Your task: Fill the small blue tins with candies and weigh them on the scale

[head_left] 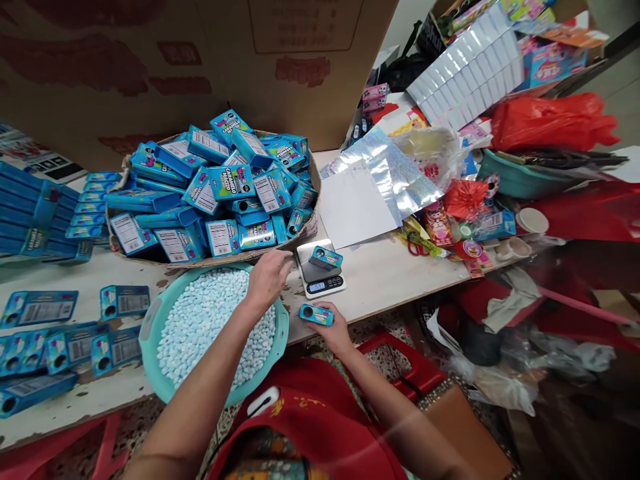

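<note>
My right hand [339,331] holds a small blue candy box [317,315] with a round dark hole in its top, just in front of the scale. A digital kitchen scale [325,287] with a lit display stands on the table. Another blue box [327,258] lies on its metal plate. My left hand [270,279] is over the right rim of a turquoise basin [153,333], close to the scale's left edge. Its fingers are curled together, and anything in them is hidden. Pale blue and white candies [210,320] fill the basin.
Behind the basin, a cardboard carton [313,227] is heaped with blue boxes. More boxes [40,308] lie at the left. White sheets [357,207] lie right of the carton, before clutter and a red plastic bag [553,121]. A large cardboard box [240,73] stands behind.
</note>
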`<state>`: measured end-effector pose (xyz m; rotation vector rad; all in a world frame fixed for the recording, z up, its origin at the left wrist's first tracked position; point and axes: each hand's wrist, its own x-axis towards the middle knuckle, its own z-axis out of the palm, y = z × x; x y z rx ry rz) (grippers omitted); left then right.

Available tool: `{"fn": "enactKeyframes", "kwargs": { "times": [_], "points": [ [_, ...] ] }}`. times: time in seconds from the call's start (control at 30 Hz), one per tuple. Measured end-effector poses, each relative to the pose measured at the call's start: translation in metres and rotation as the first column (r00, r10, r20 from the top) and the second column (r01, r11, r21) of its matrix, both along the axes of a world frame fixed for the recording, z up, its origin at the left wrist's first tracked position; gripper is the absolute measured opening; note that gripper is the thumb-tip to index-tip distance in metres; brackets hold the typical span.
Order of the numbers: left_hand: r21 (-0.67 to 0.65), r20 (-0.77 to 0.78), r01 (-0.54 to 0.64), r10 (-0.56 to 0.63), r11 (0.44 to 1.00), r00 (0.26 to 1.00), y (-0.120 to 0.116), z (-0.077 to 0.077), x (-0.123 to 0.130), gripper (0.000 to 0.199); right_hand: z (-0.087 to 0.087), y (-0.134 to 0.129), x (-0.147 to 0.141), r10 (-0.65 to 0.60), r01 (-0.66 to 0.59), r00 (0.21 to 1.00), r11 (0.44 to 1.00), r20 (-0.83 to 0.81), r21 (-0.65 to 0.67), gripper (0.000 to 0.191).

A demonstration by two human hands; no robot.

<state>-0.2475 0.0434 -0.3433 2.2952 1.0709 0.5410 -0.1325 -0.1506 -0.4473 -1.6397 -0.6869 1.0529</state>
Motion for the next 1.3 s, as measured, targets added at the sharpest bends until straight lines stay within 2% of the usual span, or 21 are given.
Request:
{"fn": "enactKeyframes", "kwargs": {
  "times": [0.1,0.2,0.23,0.3,0.37,0.4,0.5,0.57,0.63,0.7,0.77,0.8,0.87,0.93,1.03,1.1,1.17,1.23,1.27,1.3],
  "points": [
    [-0.028,0.018,-0.073,0.074,0.997,0.997,0.003,0.001,-0.021,0.025,-0.007,0.005,0.004,0.078,-0.091,0.982,0.994,0.172,0.067,0.051],
    [-0.097,-0.026,-0.194,0.192,0.976,0.981,-0.003,0.003,-0.058,0.027,0.005,0.0,0.019,0.146,-0.184,0.947,0.977,0.286,0.112,0.056],
    [-0.119,-0.034,-0.24,0.238,0.963,0.971,-0.006,0.004,-0.069,0.027,0.01,0.0,0.025,0.126,-0.173,0.944,0.976,0.304,0.134,0.058],
    [-0.158,-0.018,-0.321,0.322,0.934,0.946,-0.013,0.004,-0.087,0.028,0.019,0.011,0.04,-0.002,-0.06,0.939,0.984,0.343,0.171,0.066],
    [-0.211,0.033,-0.385,0.4,0.898,0.916,-0.02,0.002,-0.094,0.028,0.024,0.036,0.055,-0.16,0.098,0.91,0.979,0.382,0.178,0.075],
    [-0.257,0.062,-0.408,0.436,0.876,0.898,-0.023,0.001,-0.095,0.028,0.025,0.052,0.061,-0.198,0.142,0.901,0.976,0.385,0.167,0.074],
    [-0.495,0.155,-0.422,0.555,0.759,0.817,-0.03,-0.002,-0.089,0.031,0.038,0.095,0.07,-0.143,0.104,0.92,0.987,0.365,0.125,0.052],
    [-0.686,0.222,-0.365,0.659,0.63,0.719,-0.033,0.002,-0.082,0.037,0.062,0.111,0.064,-0.071,0.009,0.911,0.989,0.405,0.151,0.041],
    [-0.834,0.278,-0.252,0.769,0.49,0.575,-0.035,0.011,-0.074,0.045,0.095,0.115,0.049,-0.001,-0.128,0.869,0.965,0.495,0.227,0.036],
    [-0.927,0.295,-0.093,0.858,0.364,0.421,-0.036,0.025,-0.068,0.052,0.128,0.114,0.027,0.087,-0.303,0.802,0.912,0.591,0.277,0.035],
    [-0.963,0.269,0.072,0.915,0.259,0.302,-0.035,0.038,-0.065,0.058,0.15,0.114,0.004,0.176,-0.466,0.702,0.847,0.69,0.258,0.035],
    [-0.967,0.245,0.137,0.935,0.215,0.258,-0.034,0.042,-0.065,0.059,0.154,0.116,-0.007,0.212,-0.524,0.652,0.82,0.728,0.23,0.034],
    [-0.966,0.193,0.209,0.961,0.151,0.198,-0.031,0.044,-0.069,0.056,0.153,0.12,-0.026,0.27,-0.59,0.579,0.79,0.769,0.167,0.031],
    [-0.969,0.155,0.217,0.976,0.119,0.153,-0.03,0.04,-0.078,0.048,0.144,0.126,-0.038,0.305,-0.601,0.565,0.788,0.767,0.13,0.028],
    [-0.98,0.137,0.159,0.982,0.116,0.127,-0.033,0.03,-0.093,0.039,0.135,0.129,-0.047,0.333,-0.602,0.584,0.79,0.74,0.119,0.028],
    [-0.984,0.176,0.06,0.97,0.168,0.168,-0.038,0.025,-0.105,0.038,0.136,0.129,-0.05,0.359,-0.613,0.589,0.783,0.725,0.11,0.029],
    [-0.947,0.255,-0.119,0.926,0.297,0.278,-0.043,0.024,-0.115,0.035,0.139,0.127,-0.054,0.381,-0.626,0.591,0.772,0.711,0.107,0.03],
    [-0.826,0.312,-0.309,0.839,0.471,0.446,-0.048,0.024,-0.123,0.031,0.142,0.126,-0.058,0.391,-0.634,0.597,0.765,0.701,0.113,0.031],
    [-0.752,0.309,-0.373,0.79,0.544,0.529,-0.049,0.025,-0.127,0.031,0.142,0.126,-0.061,0.393,-0.638,0.597,0.762,0.699,0.116,0.031],
    [-0.692,0.287,-0.413,0.751,0.592,0.595,-0.051,0.026,-0.129,0.031,0.143,0.126,-0.064,0.397,-0.645,0.592,0.756,0.701,0.116,0.031]
  ]
}}
